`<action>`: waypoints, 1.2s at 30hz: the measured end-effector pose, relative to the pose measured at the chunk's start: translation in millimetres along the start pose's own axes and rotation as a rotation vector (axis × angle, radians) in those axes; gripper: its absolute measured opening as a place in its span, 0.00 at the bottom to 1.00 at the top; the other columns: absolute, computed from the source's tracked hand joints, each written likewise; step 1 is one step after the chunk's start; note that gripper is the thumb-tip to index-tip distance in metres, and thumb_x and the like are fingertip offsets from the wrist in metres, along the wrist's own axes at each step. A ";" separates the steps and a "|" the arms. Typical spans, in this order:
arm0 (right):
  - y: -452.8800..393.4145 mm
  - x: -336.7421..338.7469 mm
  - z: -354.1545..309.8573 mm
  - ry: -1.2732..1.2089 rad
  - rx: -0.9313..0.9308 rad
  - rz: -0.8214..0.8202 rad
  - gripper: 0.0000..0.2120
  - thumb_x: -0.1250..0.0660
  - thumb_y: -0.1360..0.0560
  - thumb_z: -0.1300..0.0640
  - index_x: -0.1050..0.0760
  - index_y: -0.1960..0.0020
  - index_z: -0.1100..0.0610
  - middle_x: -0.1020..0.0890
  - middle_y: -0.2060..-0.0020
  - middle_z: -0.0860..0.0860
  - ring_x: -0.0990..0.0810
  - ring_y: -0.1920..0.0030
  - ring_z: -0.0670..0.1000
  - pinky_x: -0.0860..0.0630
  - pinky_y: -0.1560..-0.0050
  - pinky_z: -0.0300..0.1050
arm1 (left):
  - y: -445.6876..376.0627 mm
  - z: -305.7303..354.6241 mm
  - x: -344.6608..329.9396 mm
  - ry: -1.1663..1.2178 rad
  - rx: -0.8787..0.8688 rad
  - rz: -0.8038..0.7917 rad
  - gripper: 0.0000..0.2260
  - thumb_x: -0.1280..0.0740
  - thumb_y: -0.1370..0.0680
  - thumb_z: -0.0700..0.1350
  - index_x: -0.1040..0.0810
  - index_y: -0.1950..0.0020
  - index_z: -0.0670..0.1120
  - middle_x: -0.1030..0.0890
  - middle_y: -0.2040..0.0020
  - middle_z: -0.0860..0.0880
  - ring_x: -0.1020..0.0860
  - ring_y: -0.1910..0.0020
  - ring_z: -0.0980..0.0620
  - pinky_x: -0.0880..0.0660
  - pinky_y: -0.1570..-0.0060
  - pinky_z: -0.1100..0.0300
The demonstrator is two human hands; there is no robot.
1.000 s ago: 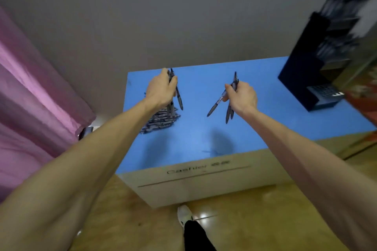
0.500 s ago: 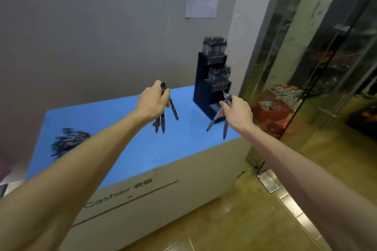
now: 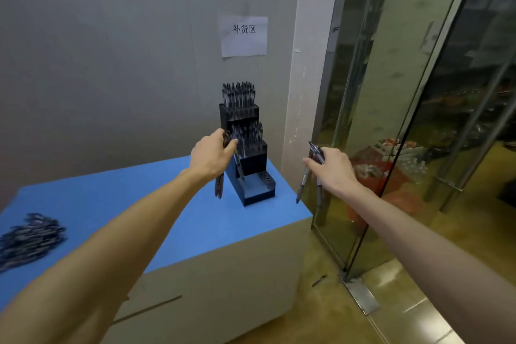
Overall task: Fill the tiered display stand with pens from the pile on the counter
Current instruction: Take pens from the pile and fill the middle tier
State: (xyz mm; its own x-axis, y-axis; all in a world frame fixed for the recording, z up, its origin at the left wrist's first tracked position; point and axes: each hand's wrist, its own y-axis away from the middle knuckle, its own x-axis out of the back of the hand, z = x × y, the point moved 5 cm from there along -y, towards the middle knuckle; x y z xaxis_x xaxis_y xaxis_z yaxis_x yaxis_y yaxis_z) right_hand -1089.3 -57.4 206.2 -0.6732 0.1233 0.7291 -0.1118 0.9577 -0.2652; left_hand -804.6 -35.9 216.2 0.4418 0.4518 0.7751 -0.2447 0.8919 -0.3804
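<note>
The left hand [image 3: 211, 156] grips a few pens [image 3: 220, 186] just before the black tiered display stand [image 3: 248, 165] on the blue bench [image 3: 111, 198]; the right hand [image 3: 332, 167] holds more pens [image 3: 304, 179] past the bench's edge. The pen pile [image 3: 29, 237] lies far left. A wall sign [image 3: 244, 36] reads "补货区".

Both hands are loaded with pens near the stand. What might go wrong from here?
The right hand holds its pens past the counter edge, so a slip likely drops them beside the pen already on the floor. The left hand is near the display stand; its dangling pens could knock the filled tiers.
</note>
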 end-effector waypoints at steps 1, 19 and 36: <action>-10.0 1.6 4.5 -0.036 0.001 -0.008 0.16 0.31 0.20 0.50 0.31 0.64 0.51 0.22 0.69 0.50 0.22 0.68 0.48 0.31 0.68 0.40 | -6.3 4.4 -3.1 -0.011 0.006 0.008 0.18 0.38 0.17 0.58 0.29 0.55 0.44 0.20 0.64 0.45 0.21 0.63 0.41 0.22 0.61 0.46; -252.5 -72.4 4.6 -0.196 0.174 -0.258 0.15 0.28 0.22 0.51 0.19 0.54 0.64 0.16 0.64 0.54 0.19 0.65 0.48 0.24 0.60 0.44 | -208.6 -14.3 -87.2 0.050 0.096 0.041 0.14 0.26 0.25 0.61 0.20 0.59 0.52 0.19 0.65 0.54 0.20 0.62 0.52 0.20 0.59 0.55; -395.4 -154.9 -29.0 -0.323 0.424 -0.528 0.11 0.34 0.21 0.55 0.17 0.53 0.60 0.18 0.69 0.47 0.27 0.74 0.40 0.31 0.72 0.33 | -280.4 -44.1 -132.8 0.055 0.137 0.095 0.16 0.26 0.24 0.59 0.21 0.59 0.47 0.20 0.67 0.51 0.23 0.67 0.52 0.23 0.62 0.52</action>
State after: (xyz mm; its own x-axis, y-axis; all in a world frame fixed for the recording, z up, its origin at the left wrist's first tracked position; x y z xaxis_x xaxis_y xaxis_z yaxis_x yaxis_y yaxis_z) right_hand -919.6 -447.7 216.5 -0.6259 -0.4700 0.6224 -0.7074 0.6781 -0.1994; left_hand -756.6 -345.0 197.7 0.4568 0.5380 0.7084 -0.4018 0.8353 -0.3753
